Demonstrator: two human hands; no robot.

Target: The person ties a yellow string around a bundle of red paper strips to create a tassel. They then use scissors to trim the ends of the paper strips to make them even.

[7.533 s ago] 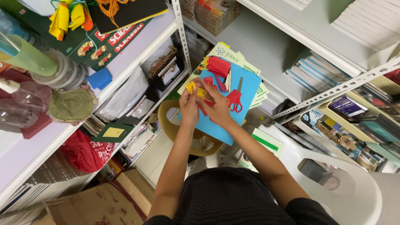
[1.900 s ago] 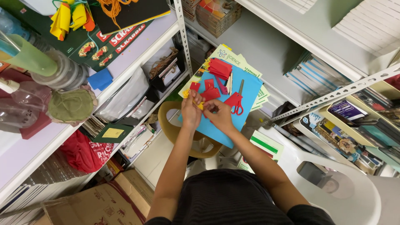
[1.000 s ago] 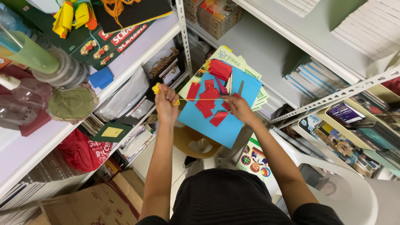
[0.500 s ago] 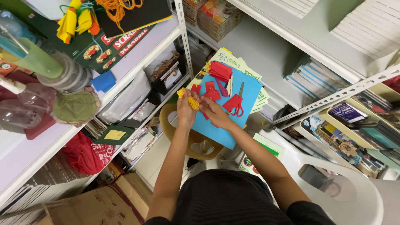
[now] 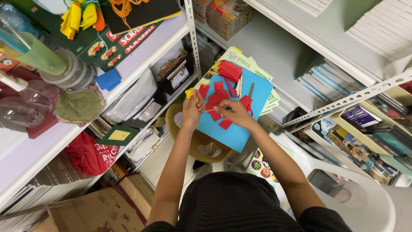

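Note:
My left hand (image 5: pixel 193 108) pinches a small yellow paper piece (image 5: pixel 189 92) at the left edge of a blue sheet (image 5: pixel 240 135). My right hand (image 5: pixel 234 112) rests on the sheet with its fingers closed on a thin pale strand (image 5: pixel 210 110) that runs toward the left hand. Several red paper cut-outs (image 5: pixel 216 99) lie scattered on the blue sheet, with a stack of red pieces (image 5: pixel 229 71) at its far end. Red-handled scissors (image 5: pixel 247 99) lie just beyond my right hand.
The blue sheet lies on printed booklets (image 5: pixel 240 62) over a brown stool (image 5: pixel 201 148). A metal shelf rack (image 5: pixel 141 64) with jars, a game box and files stands left. Book shelves (image 5: pixel 339 81) are on the right, a white plastic chair (image 5: pixel 365 202) near right, a cardboard box (image 5: pixel 98 210) below left.
A second ago my left hand was drawn out to the left with the yellow piece and the strand stretched; both hands have since come back together over the blue sheet.

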